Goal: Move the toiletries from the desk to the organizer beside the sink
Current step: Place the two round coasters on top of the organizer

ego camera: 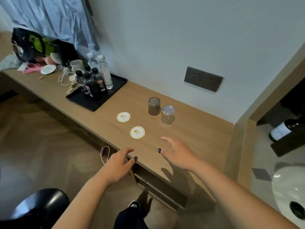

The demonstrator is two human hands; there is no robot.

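On the wooden desk (194, 134) stand two upturned glasses: a dark one (154, 106) and a clear one (167, 114) to its right. Two round white coasters (123, 117) (137, 132) lie in front of them. My left hand (119, 164) hovers at the desk's front edge, fingers relaxed, holding nothing. My right hand (177, 153) is over the desk just right of the nearer coaster, fingers spread and empty. No organizer is in view.
A black tray (115, 86) at the left holds several dark bottles (92, 85) and clear water bottles (105, 71). Further left lie a black bag (38, 45), a cup and cords. A wall socket (203, 79), a black stool (41, 207) and a white basin (290, 190) are also visible.
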